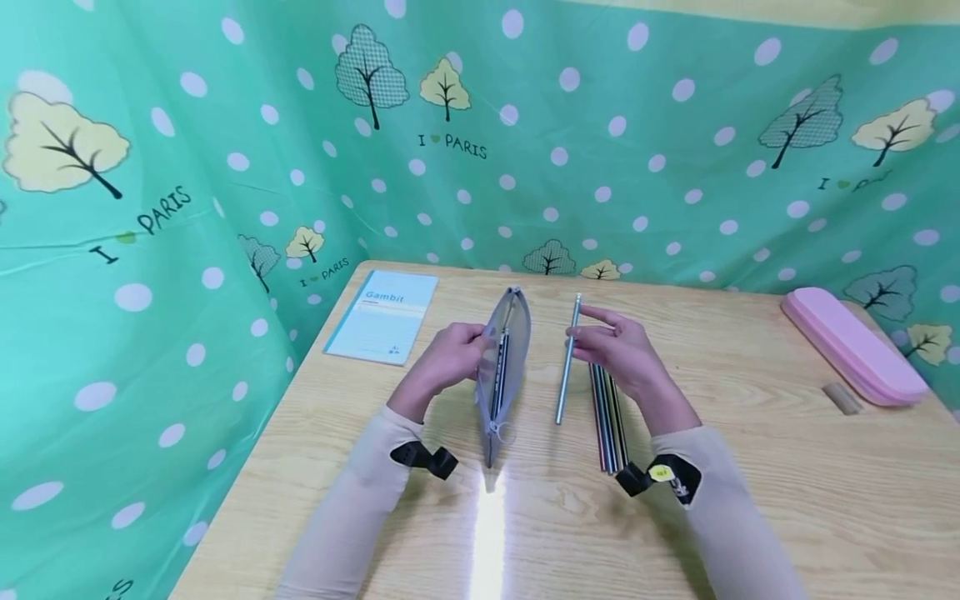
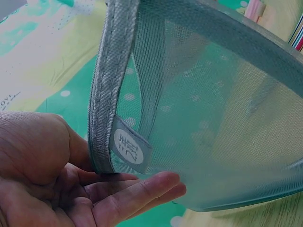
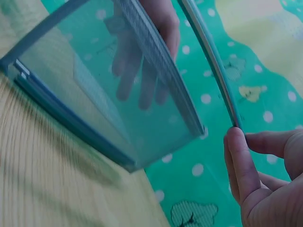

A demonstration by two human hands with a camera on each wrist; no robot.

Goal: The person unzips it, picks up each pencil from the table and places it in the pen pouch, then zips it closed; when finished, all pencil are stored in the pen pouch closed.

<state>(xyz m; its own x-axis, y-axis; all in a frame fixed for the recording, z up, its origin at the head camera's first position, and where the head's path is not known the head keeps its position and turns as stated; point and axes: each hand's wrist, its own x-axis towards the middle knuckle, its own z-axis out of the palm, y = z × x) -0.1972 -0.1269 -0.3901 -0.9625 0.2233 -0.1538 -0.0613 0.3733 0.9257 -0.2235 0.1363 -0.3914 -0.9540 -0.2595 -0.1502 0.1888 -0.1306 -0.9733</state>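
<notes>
My left hand (image 1: 455,354) grips one side of a grey mesh zip pouch (image 1: 518,354), held upright with its mouth unzipped. Inside the pouch, a few dark pencils (image 1: 500,375) lie along its length. In the left wrist view, the thumb and fingers are at the pouch's edge, beside a small label (image 2: 129,146). Just right of the pouch, my right hand (image 1: 618,346) pinches a slim silvery-blue pencil (image 1: 563,387) between thumb and fingertips, apart from the pouch. Under that hand, a row of several coloured pencils (image 1: 611,425) lies on the table, partly hidden.
A light-blue notebook (image 1: 382,317) marked "Gambit" lies at the table's back left. Towards the right edge are a pink pencil case (image 1: 855,346) and a small brownish block (image 1: 842,398). A green dotted curtain (image 1: 540,167) hangs behind the wooden table (image 1: 750,500).
</notes>
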